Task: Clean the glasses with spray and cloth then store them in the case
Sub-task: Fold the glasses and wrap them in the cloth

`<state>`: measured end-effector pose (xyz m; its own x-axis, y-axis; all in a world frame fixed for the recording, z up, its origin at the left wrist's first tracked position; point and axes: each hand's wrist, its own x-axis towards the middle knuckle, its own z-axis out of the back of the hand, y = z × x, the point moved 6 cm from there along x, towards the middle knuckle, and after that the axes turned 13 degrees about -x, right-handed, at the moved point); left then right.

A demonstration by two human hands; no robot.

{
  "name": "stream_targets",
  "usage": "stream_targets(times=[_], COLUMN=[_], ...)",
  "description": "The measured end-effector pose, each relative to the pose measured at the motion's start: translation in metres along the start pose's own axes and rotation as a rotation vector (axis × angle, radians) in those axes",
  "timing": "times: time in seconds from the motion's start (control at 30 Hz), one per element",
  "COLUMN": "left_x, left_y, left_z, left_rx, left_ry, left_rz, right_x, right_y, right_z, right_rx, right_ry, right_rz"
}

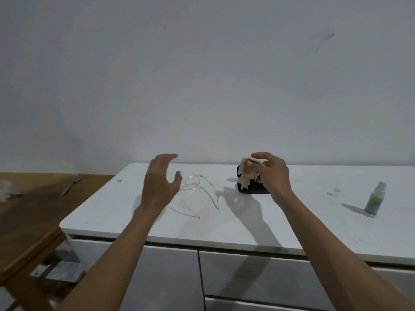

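I stand at a white cabinet top point(258, 227) with drawer fronts point(258, 272) under its near edge, set against a bare grey-white wall point(213, 75); a brown wooden table point(33, 209) butts against it off to the left of my left hand. My right hand point(272, 173) is raised above the top with its fingers curled round a beige cleaning cloth point(248, 173), pinching it near the top edge so that the crumpled rest hangs down in front of my palm. Just behind and below that hand sits the black glasses case point(249, 189) on the white top, partly hidden by the cloth and my fingers; I cannot tell whether it is open or closed. My left hand point(160, 182) hovers with fingers spread and relaxed, thumb apart, holding nothing. The clear-framed glasses point(197, 194) lie on the top just to the right of that hand, between my two hands, their temples unfolded and pointing toward me; my left palm covers part of the frame. Well to the right of my right hand a small spray bottle point(375, 199) stands upright, with a small clear cap point(336, 190) lying on the top between it and the case. On the wooden table, far left of my left hand, lie a knife-like utensil point(69, 187) and a blurred pale container point(4, 189) at the frame's edge.
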<state>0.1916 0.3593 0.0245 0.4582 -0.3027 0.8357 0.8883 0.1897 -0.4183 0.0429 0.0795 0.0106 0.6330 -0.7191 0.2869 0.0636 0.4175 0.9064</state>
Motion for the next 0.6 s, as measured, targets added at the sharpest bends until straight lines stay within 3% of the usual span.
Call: stream_targets(times=[0.07, 0.2, 0.33, 0.6], left_x=[0.015, 0.031, 0.034, 0.037], left_y=[-0.032, -0.087, -0.128, -0.154], left_z=[-0.022, -0.087, -0.134, -0.163], left_rx=[-0.130, -0.439, -0.528, -0.663], left_ry=[0.019, 0.241, 0.376, 0.367], left_rz=[0.009, 0.289, 0.422, 0.629], right_x=[0.000, -0.004, -0.006, -0.006], right_y=[0.004, 0.016, 0.021, 0.005], right_z=[0.013, 0.041, 0.065, 0.099], right_rx=[0.020, 0.012, -0.025, -0.147], right_ry=[-0.020, -0.061, -0.038, 0.015], right_rz=[-0.023, -0.001, 0.023, -0.015])
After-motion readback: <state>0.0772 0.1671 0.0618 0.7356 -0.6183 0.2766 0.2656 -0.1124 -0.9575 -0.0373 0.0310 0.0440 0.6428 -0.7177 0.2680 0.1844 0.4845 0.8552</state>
